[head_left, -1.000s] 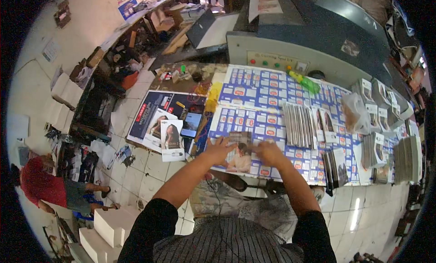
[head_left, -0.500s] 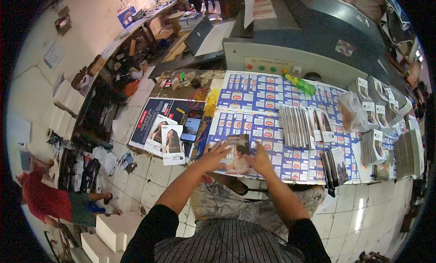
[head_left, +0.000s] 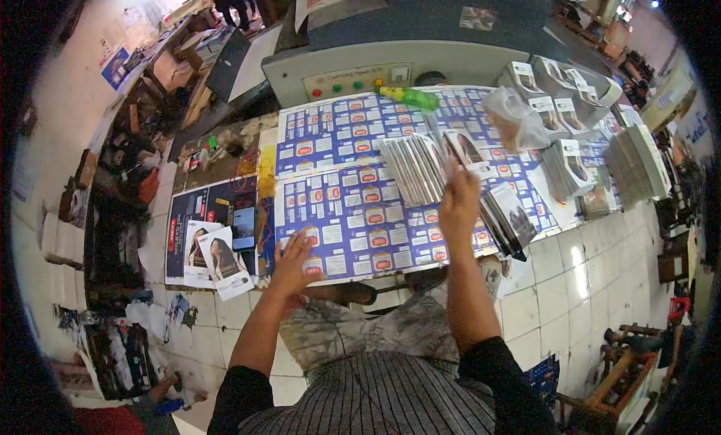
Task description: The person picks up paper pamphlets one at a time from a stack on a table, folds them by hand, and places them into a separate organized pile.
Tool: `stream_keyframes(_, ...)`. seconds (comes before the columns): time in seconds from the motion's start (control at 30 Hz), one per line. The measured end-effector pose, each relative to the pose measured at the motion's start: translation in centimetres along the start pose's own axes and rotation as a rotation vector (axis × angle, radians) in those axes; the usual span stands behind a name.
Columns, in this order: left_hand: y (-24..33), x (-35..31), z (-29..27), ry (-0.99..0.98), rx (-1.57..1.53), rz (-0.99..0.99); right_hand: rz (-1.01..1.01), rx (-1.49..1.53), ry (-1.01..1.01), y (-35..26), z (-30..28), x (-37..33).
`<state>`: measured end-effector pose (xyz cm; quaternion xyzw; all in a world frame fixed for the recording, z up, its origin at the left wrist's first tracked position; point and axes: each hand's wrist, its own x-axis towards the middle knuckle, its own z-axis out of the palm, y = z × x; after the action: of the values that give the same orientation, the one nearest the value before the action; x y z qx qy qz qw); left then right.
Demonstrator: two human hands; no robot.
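Note:
My left hand (head_left: 294, 264) lies with fingers spread on the near edge of the blue printed sheet (head_left: 353, 243) covering the table, holding nothing. Further right, my right hand (head_left: 459, 198) is closed at the right end of a standing row of leaflets (head_left: 413, 170). A thin leaflet (head_left: 450, 167) seems to be pinched in it edge-on, blurred by motion and partly hidden by the fingers. Just beyond that hand, another leaflet with a portrait photo (head_left: 467, 149) leans by the row. Close on its right, a dark bundle of leaflets (head_left: 511, 215) rests at the table's near edge.
Two portrait cards (head_left: 227, 259) and a phone (head_left: 243, 228) lie at left. A green bottle (head_left: 409, 98) lies by a grey machine (head_left: 353, 74) with buttons. At right are a plastic bag (head_left: 515, 119), leaflet stacks (head_left: 567, 169) and a taller stack (head_left: 637, 167).
The leaflet between my hands has left that spot. My right hand has moved right to the standing row; my left stays flat near the front edge. The view has swung right.

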<state>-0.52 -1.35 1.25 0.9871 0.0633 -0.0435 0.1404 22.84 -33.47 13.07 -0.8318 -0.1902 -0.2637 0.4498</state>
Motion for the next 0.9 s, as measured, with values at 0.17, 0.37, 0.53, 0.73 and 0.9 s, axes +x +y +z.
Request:
stream_keyframes(0.17, 0.8, 0.9, 0.3, 0.012, -0.018, 0.040, 0.015, -0.266, -0.329, 10.1, 1.3, 1.4)
stream_keyframes(0.37, 0.7, 0.8, 0.5, 0.009, -0.021, 0.022, 0.106, -0.062, -0.312, 12.2, 0.6, 0.8)
stream_keyframes(0.53, 0.7, 0.6, 0.1, -0.019, -0.004, 0.016, 0.228, -0.547, -0.170, 17.5, -8.8, -1.5)
stream_keyframes(0.73, 0.3, 0.8, 0.0, -0.045, -0.004, 0.015, 0.155, -0.625, -0.485, 17.5, -13.8, -7.4)
stream_keyframes(0.9, 7.0, 1.6, -2.1, -0.056, -0.094, 0.062, 0.013, -0.249, -0.195, 8.7, -9.1, -10.3)
